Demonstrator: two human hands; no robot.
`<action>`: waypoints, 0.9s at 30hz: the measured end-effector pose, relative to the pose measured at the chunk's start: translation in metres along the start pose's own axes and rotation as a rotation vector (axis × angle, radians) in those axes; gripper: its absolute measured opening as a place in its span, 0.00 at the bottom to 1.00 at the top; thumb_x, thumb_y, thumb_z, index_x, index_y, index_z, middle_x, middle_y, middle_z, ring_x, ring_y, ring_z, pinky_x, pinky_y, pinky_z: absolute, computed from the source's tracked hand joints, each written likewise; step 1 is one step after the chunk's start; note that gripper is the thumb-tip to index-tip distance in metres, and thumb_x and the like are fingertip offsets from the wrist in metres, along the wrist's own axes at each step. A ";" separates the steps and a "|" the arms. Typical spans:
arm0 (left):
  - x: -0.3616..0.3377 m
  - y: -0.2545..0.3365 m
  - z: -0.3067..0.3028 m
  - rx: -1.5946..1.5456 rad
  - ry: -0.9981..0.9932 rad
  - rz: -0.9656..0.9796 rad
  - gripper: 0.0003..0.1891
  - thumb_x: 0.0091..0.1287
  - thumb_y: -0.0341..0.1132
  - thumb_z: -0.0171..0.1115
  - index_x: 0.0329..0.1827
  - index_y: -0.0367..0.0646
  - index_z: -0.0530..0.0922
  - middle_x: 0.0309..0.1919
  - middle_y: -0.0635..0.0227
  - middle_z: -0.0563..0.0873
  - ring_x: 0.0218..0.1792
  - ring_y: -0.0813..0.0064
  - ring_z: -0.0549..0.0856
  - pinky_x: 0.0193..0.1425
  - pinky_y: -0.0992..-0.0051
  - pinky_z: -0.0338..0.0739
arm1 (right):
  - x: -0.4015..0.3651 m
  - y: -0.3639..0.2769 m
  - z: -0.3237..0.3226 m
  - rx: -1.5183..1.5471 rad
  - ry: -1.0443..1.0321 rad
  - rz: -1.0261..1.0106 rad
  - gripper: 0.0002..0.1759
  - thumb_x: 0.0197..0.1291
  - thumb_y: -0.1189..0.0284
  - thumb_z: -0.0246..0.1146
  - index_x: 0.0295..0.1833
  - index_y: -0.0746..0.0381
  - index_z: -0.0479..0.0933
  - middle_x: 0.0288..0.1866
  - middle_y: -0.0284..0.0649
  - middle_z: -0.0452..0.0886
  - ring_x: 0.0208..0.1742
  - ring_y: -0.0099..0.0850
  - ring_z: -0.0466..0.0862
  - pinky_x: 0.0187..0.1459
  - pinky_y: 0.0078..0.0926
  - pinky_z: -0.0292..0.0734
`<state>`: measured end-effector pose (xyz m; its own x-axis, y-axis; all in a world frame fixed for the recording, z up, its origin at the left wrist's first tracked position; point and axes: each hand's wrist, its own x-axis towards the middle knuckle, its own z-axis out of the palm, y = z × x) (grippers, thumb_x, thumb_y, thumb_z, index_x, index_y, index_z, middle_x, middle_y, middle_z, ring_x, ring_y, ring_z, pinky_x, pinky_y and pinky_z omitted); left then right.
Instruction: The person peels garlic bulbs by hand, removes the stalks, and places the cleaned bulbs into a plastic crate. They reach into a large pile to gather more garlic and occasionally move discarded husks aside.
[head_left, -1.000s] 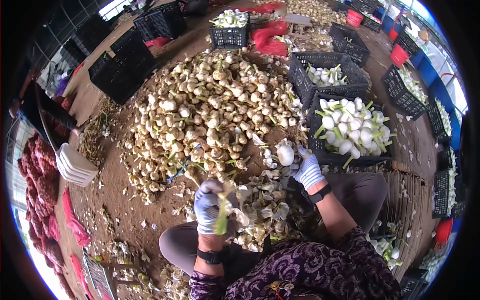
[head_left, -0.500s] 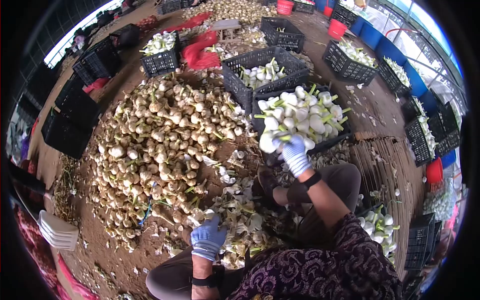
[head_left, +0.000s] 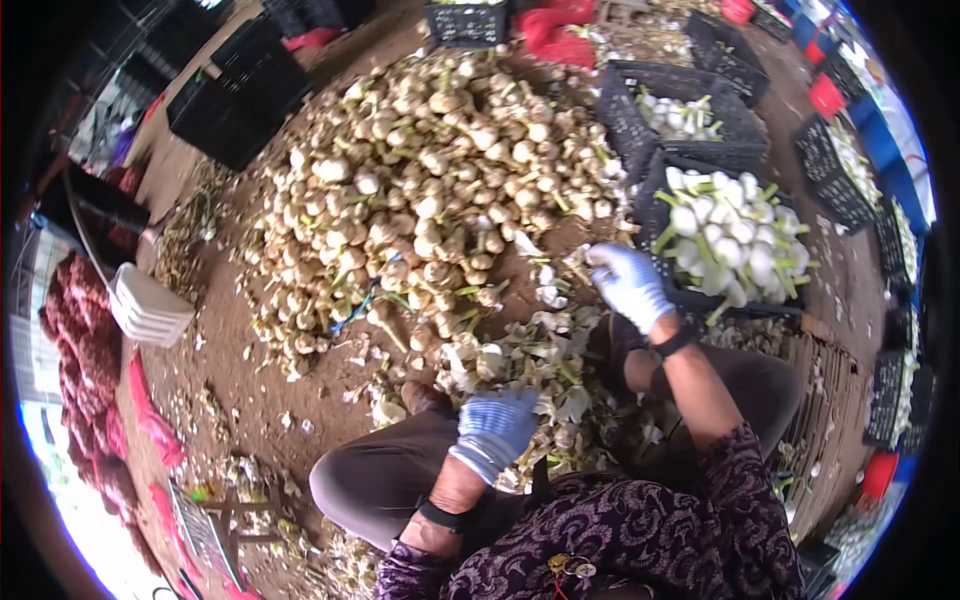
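Note:
My left hand (head_left: pixel 497 430), in a blue and white glove, is low over the heap of garlic peelings (head_left: pixel 565 400) between my legs. Its fingers are bent, and what they hold, if anything, is hidden. A pale garlic bulb (head_left: pixel 489 362) lies just beyond it. My right hand (head_left: pixel 630 283), gloved alike, is closed near the left side of a black crate (head_left: pixel 650 215); I cannot make out what is in it. Peeled white garlic bulbs (head_left: pixel 735 235) with green stems fill that crate. Left of my right hand spreads a large pile of unpeeled garlic (head_left: pixel 420 190).
Behind the full crate stands another black crate (head_left: pixel 620 110) with some white garlic. More crates (head_left: pixel 830 170) line the right side. At left are stacked black crates (head_left: pixel 240 95), a white plastic stack (head_left: pixel 150 308) and red mesh sacks (head_left: pixel 85 350).
My right hand has moved off the garlic in the crate, toward its left side. My left hand has come in closer over the peelings. The view has swung left and down.

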<state>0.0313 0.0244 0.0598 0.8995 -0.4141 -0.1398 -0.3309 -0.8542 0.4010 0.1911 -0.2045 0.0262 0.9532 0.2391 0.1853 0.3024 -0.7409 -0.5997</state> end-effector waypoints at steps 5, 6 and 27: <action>-0.008 -0.016 0.000 0.002 0.042 -0.045 0.09 0.56 0.38 0.58 0.38 0.49 0.75 0.26 0.66 0.81 0.26 0.64 0.82 0.27 0.64 0.75 | 0.021 -0.015 0.160 0.149 -0.507 0.187 0.19 0.48 0.64 0.65 0.47 0.59 0.79 0.40 0.46 0.83 0.42 0.40 0.82 0.46 0.33 0.76; -0.009 -0.016 -0.006 0.036 0.041 -0.087 0.08 0.56 0.39 0.58 0.37 0.50 0.75 0.26 0.67 0.81 0.26 0.64 0.82 0.26 0.65 0.74 | 0.023 -0.008 0.193 0.129 -0.513 0.253 0.22 0.48 0.63 0.66 0.50 0.59 0.77 0.42 0.48 0.82 0.44 0.43 0.81 0.47 0.34 0.75; 0.002 -0.046 -0.014 -1.600 0.679 -0.383 0.26 0.63 0.32 0.61 0.62 0.33 0.65 0.50 0.60 0.78 0.48 0.74 0.78 0.51 0.78 0.74 | -0.029 -0.139 0.105 0.455 -0.101 -0.404 0.22 0.48 0.73 0.64 0.52 0.61 0.73 0.43 0.46 0.79 0.41 0.45 0.81 0.45 0.33 0.77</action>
<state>0.0526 0.0672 0.0538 0.9375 0.2594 -0.2319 0.1070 0.4191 0.9016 0.1210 -0.0429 0.0225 0.7518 0.5198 0.4058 0.5852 -0.2422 -0.7738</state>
